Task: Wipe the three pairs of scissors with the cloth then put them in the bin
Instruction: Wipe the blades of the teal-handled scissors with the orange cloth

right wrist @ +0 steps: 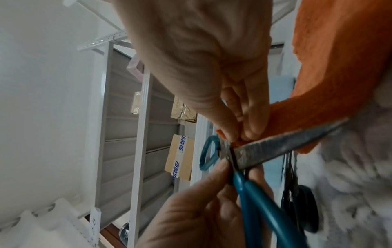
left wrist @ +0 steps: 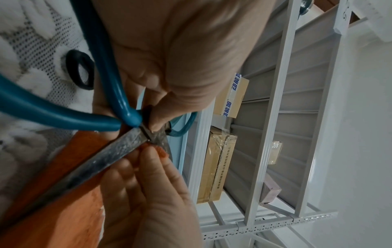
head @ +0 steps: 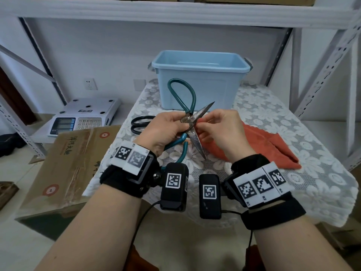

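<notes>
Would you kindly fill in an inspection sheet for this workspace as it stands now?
Surface: white lace tablecloth over a table.
Job's things: teal-handled scissors held open; black-handled scissors lying on the tablecloth; orange cloth; pale blue plastic bin at the back.
Clutter: nothing seen on the table.
Grippers: left hand grips the scissors' pivot; right hand pinches cloth on a blade.
Cables: black wrist-camera leads.
Surroundings: cardboard box, weighing scale, metal shelving.

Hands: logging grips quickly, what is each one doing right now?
Left hand: grips the teal scissors near the pivot.
Right hand: pinches the orange cloth against a blade.
</notes>
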